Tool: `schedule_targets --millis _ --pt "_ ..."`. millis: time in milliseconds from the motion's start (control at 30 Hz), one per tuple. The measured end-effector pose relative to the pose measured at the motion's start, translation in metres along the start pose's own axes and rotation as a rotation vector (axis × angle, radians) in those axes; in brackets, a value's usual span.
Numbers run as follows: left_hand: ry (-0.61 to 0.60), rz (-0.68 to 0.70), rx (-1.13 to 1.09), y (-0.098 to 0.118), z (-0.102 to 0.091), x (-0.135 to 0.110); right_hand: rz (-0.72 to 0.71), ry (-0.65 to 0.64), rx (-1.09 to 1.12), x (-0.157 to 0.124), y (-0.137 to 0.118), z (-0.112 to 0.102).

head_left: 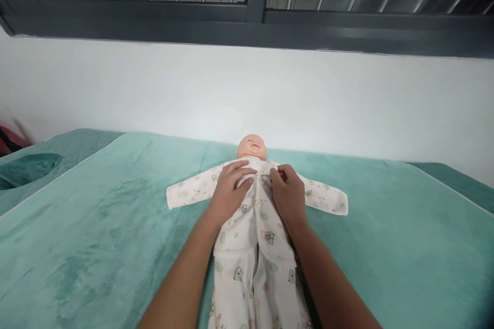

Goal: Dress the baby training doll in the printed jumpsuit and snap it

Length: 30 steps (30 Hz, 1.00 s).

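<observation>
A baby doll [251, 147] lies on its back on a teal padded table [116, 226], head toward the wall. It wears a white printed romper [254, 247] with both sleeves spread out sideways. My left hand [231, 190] lies on the doll's chest with the fingers stretched flat over the cloth, pointing right. My right hand [287, 193] is beside it on the chest, fingers curled and pinching the romper's front edge near the collar. The two hands nearly touch at the romper's front opening.
A white wall rises right behind the table, with a dark-framed barred window [247, 5] above. At far left lie a second teal surface with a dark green cloth [27, 169] and something red [10, 139].
</observation>
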State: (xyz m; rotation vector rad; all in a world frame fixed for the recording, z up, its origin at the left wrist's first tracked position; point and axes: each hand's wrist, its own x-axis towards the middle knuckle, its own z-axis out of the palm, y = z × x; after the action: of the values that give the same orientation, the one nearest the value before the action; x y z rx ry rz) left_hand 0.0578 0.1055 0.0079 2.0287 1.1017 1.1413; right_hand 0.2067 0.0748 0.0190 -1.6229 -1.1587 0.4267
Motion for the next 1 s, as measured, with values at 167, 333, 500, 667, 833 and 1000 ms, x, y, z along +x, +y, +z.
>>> schedule_targets --millis 167,333,500,667,833,1000 --pt "-0.062 0.018 0.070 0.005 -0.003 -0.010 -0.015 -0.031 -0.102 -0.014 -0.009 -0.002" --pt "-0.072 0.007 0.035 0.003 -0.004 -0.008 -0.160 -0.225 -0.346 -0.016 -0.019 0.000" --pt "-0.066 -0.013 0.018 0.001 -0.002 -0.008 -0.161 -0.322 -0.222 -0.006 -0.012 -0.006" --pt "-0.060 0.000 0.028 0.000 -0.001 -0.008 -0.105 -0.522 0.043 0.005 -0.005 -0.022" --pt "-0.046 -0.011 0.028 -0.001 -0.001 -0.008 -0.042 -0.593 0.204 0.010 0.002 -0.026" --pt "-0.042 0.000 -0.009 0.001 -0.001 -0.008 -0.029 -0.448 0.230 0.010 0.003 -0.018"
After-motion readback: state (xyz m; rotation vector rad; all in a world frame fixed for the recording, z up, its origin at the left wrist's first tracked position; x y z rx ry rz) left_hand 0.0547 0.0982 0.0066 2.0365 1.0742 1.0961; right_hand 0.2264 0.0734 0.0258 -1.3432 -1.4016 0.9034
